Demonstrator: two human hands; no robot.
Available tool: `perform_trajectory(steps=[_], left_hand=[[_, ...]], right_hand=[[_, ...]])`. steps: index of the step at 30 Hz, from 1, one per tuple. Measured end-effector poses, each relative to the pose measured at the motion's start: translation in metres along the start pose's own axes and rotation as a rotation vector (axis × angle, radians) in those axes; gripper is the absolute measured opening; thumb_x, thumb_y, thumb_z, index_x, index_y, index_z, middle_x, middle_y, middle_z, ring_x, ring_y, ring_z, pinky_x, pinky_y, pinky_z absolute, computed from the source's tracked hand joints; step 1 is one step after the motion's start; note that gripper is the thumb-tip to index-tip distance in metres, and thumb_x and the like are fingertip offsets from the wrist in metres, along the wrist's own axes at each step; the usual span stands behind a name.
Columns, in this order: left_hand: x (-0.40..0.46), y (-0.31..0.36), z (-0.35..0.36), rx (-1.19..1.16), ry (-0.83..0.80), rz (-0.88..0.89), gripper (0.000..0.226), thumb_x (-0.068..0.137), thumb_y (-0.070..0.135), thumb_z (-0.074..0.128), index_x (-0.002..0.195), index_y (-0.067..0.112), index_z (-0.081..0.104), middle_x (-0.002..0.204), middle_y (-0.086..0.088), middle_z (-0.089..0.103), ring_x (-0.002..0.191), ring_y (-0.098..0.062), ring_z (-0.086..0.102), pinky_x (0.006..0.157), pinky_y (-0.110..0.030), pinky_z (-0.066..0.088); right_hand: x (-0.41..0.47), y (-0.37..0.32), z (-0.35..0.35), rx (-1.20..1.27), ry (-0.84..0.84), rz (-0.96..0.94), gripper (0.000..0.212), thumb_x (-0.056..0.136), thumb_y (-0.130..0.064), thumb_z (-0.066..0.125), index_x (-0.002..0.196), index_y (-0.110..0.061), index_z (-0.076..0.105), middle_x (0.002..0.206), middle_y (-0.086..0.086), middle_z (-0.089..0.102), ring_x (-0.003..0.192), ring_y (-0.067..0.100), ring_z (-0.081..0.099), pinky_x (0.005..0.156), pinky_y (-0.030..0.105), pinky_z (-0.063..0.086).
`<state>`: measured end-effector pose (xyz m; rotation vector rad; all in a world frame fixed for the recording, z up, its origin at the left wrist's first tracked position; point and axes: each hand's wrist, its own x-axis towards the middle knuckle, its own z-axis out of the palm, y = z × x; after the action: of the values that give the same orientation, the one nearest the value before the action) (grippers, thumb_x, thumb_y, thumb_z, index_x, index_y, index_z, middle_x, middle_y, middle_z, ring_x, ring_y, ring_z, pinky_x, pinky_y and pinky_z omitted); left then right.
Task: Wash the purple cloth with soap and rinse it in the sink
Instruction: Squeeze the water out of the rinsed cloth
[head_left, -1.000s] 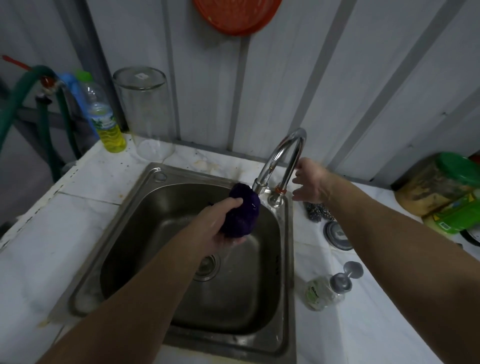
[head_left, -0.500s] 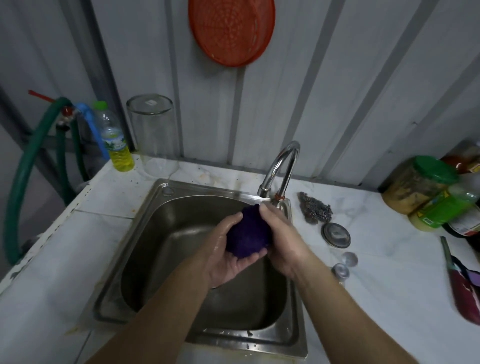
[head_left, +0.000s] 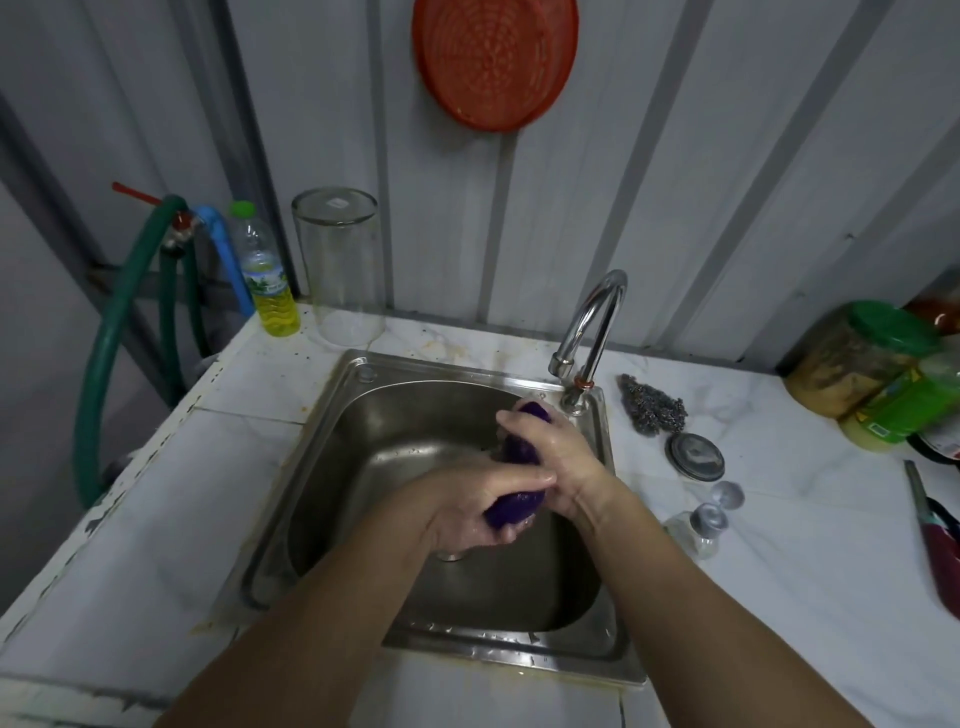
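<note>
Corrugated grey wall panels back a white marble-patterned desk (head_left: 779, 582) with a steel sink (head_left: 332, 467) sunk into it. Over the basin, both hands are wrapped around the purple cloth (head_left: 517, 506), which is twisted into a roll running from about 1 o'clock to 7 o'clock. The left hand (head_left: 467, 506) is curled tight around the lower end of the roll, its fingers closed under it. The right hand (head_left: 553, 452) is clenched over the upper part, and a purple tip shows past its fingers just beside the base of the faucet (head_left: 589, 327). Both hands look wet. The two hands touch each other around the middle of the cloth.

At 3 o'clock from the faucet a steel wool scourer (head_left: 652, 408) lies on the desk, with a round metal strainer lid (head_left: 695, 456) near it at 5 o'clock. A clear pump soap bottle (head_left: 698, 527) lies on its side just beside the sink's right rim. At 10 o'clock from the sink stand an upturned clear glass jar (head_left: 340, 270) and a bottle of yellow liquid (head_left: 265, 275) with a green cap, next to a green hose (head_left: 104, 374). An orange basket (head_left: 493, 62) hangs on the wall at 12 o'clock. Green-lidded jars (head_left: 872, 358) crowd the desk's far right.
</note>
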<state>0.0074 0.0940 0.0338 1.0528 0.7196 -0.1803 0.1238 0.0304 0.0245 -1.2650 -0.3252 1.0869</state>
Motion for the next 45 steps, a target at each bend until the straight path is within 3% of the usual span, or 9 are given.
perform_trajectory(steps=[6,10,17,23,27,29,33,37,45], left_hand=[[0.023,0.005,0.001,0.760,0.360,0.050,0.028,0.077,0.025,0.072,0.099,0.008,0.073,0.076,-0.010,0.072,0.055,-0.021,0.064,0.053,-0.030,0.049],[0.033,-0.006,0.004,0.994,0.478,0.217,0.035,0.084,0.023,0.074,0.114,0.005,0.072,0.106,-0.013,0.076,0.100,-0.026,0.072,0.069,-0.025,0.045],[0.040,-0.012,-0.008,0.989,0.573,0.468,0.061,0.075,0.024,0.082,0.120,0.006,0.046,0.104,-0.010,0.068,0.092,-0.026,0.069,0.072,-0.034,0.052],[0.046,-0.011,-0.016,0.961,0.439,0.461,0.130,0.072,0.031,0.086,0.163,0.017,-0.006,0.151,-0.010,0.042,0.136,-0.026,0.050,0.112,-0.037,0.043],[0.027,-0.016,-0.016,0.579,0.426,0.526,0.122,0.072,0.025,0.088,0.164,0.025,0.007,0.151,0.002,0.044,0.126,-0.010,0.055,0.099,-0.016,0.048],[0.021,-0.021,-0.002,0.141,0.382,0.498,0.097,0.077,0.032,0.085,0.157,0.024,0.030,0.146,0.002,0.053,0.114,-0.005,0.061,0.089,-0.012,0.051],[0.034,-0.011,0.021,-0.582,0.394,0.335,0.062,0.081,0.064,0.071,0.121,0.017,0.064,0.118,-0.014,0.072,0.108,-0.033,0.071,0.095,-0.051,0.059],[0.035,0.007,0.025,-0.420,0.776,0.344,0.045,0.089,0.060,0.065,0.088,0.015,0.072,0.092,-0.006,0.078,0.085,-0.024,0.076,0.079,-0.039,0.064],[0.037,0.025,0.021,-0.025,0.882,0.622,0.034,0.081,0.022,0.061,0.049,0.008,0.057,0.044,-0.011,0.057,0.048,-0.030,0.058,0.058,-0.047,0.058]], right_hand=[[0.016,0.000,0.014,-0.421,0.185,-0.062,0.022,0.080,0.002,0.068,0.069,-0.014,0.058,0.062,0.009,0.056,0.063,0.024,0.055,0.066,0.039,0.049],[0.026,0.015,0.015,-0.668,0.317,-0.055,0.013,0.081,-0.015,0.064,0.093,-0.017,0.067,0.085,0.007,0.068,0.085,0.026,0.065,0.084,0.041,0.056],[0.021,0.026,0.005,-0.209,0.356,-0.098,0.014,0.083,-0.011,0.077,0.088,-0.018,0.066,0.086,0.009,0.068,0.082,0.025,0.066,0.081,0.044,0.060],[0.011,0.027,0.006,-0.099,0.253,-0.139,0.020,0.076,-0.008,0.084,0.075,-0.016,0.065,0.080,0.011,0.068,0.079,0.026,0.066,0.077,0.042,0.059],[0.018,0.019,0.001,0.108,0.435,-0.237,0.031,0.083,0.007,0.070,0.071,-0.020,0.065,0.072,0.009,0.066,0.072,0.025,0.064,0.078,0.045,0.057],[0.018,0.017,0.000,0.159,0.484,-0.290,0.023,0.088,0.004,0.069,0.084,-0.018,0.069,0.072,0.006,0.069,0.071,0.023,0.065,0.082,0.045,0.058],[0.006,0.031,0.010,0.141,0.457,-0.274,0.002,0.091,-0.017,0.073,0.091,-0.019,0.073,0.077,0.002,0.072,0.076,0.022,0.068,0.075,0.041,0.061],[0.001,0.032,0.023,0.178,0.509,-0.140,0.029,0.094,-0.033,0.069,0.091,-0.004,0.067,0.074,0.007,0.071,0.072,0.022,0.069,0.077,0.041,0.061],[0.016,0.015,0.030,0.267,0.396,0.326,0.034,0.100,-0.036,0.047,0.077,-0.015,0.060,0.063,0.004,0.062,0.062,0.022,0.065,0.060,0.032,0.056]])
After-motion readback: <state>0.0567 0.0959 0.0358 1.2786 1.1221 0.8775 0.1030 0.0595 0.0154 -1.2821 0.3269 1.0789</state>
